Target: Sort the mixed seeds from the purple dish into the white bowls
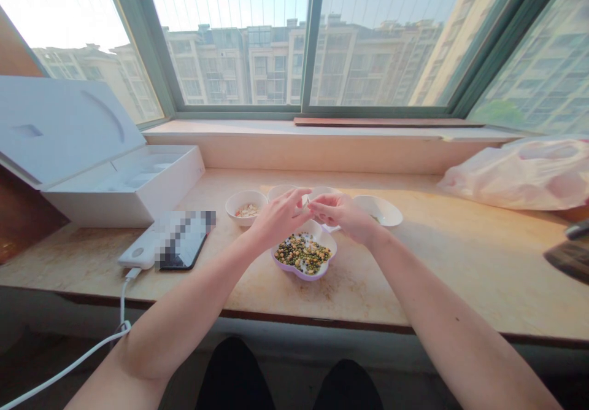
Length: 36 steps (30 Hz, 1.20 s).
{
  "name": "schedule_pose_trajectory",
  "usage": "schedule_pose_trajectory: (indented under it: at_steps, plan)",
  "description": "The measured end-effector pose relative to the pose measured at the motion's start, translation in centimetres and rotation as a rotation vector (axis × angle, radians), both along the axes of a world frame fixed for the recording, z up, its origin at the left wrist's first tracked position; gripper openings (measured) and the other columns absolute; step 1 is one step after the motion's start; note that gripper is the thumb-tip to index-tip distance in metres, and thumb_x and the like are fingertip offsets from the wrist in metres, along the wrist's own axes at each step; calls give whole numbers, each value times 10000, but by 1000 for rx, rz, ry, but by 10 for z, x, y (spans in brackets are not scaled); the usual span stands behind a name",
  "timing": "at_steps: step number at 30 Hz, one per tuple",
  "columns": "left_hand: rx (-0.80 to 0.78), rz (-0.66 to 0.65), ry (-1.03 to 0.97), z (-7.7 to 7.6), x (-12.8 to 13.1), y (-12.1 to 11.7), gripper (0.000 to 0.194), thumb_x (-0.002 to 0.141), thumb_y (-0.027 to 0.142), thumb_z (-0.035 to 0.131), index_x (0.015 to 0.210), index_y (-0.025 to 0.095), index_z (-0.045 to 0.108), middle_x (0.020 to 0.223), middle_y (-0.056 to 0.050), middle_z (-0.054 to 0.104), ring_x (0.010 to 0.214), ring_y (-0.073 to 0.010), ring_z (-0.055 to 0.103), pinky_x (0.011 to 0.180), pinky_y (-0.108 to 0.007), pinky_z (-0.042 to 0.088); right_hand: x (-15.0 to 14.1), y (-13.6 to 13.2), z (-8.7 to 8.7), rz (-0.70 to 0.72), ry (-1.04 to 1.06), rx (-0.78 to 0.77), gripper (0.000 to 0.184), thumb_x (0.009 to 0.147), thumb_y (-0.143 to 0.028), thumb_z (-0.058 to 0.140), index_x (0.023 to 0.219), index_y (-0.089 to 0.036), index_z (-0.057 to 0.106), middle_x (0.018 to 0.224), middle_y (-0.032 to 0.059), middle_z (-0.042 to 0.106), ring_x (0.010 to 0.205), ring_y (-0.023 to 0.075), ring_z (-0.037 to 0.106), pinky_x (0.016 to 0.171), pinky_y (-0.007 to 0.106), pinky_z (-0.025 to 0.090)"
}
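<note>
A flower-shaped bowl [327, 261] with a purple rim holds mixed green, yellow and dark beans on the stone window ledge [437, 263]. Both hands hover just above its far edge. My left hand [278, 213] has its fingers curled, the tips pinched toward the right hand. My right hand [343, 213] is also pinched, its fingertips meeting those of the left; whatever is between them is too small to make out. Behind the hands stand small white bowls: one [245, 205] with pale pieces, two partly hidden [280, 191], and one [381, 209] at the right.
A phone [184, 247] lies on a white power bank [138, 253] with a cable at the left. An open white box [115, 183] stands at the back left. A pink plastic bag [524, 174] lies at the right, with dark objects [570, 256] by the right edge.
</note>
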State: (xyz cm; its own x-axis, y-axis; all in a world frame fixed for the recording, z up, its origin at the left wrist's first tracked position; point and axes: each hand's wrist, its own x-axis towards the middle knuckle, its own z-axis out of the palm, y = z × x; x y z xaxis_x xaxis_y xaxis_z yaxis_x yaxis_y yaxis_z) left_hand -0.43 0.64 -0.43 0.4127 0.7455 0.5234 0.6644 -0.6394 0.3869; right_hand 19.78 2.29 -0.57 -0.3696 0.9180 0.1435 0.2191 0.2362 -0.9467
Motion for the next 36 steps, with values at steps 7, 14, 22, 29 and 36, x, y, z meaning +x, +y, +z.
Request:
schedule_pose_trajectory:
  at_steps: [7,14,22,29,36]
  plan:
    - [-219,-266,456,9,-9,-10,282,894,235,628,1170,205,675,1163,-60,691,1025,-222,685,905,-322,526,17,18,-1,-510,-442,420,198,882,-200,646,987,-177,812,946,91,797,769,205,670,792,343,510]
    - [-334,-394,633,11,-11,-13,508,814,223,679,1323,218,679,1292,-81,657,1149,-250,657,1002,-332,517,26,26,-11,-518,-631,458,361,955,-119,501,1169,-160,788,1199,140,775,1071,274,707,980,403,512]
    - [-358,-403,638,9,-5,-8,488,788,52,589,1226,212,731,1180,-50,736,1043,-226,686,879,-297,534,21,22,-9,-523,-635,445,278,923,-207,651,1161,-180,792,1072,115,752,885,223,680,888,352,521]
    - [-349,-414,532,-3,-1,-2,374,803,30,531,1028,194,781,1081,-42,781,965,-208,698,836,-279,529,19,23,-11,-495,-606,476,238,919,-226,662,1113,-208,799,1059,88,739,792,188,637,825,335,512]
    - [-320,-411,425,-5,-3,-2,338,811,15,546,929,208,797,967,-5,793,833,-189,709,759,-271,522,18,21,-10,-486,-569,491,244,919,-247,646,1102,-199,800,1042,89,745,778,187,625,812,343,517]
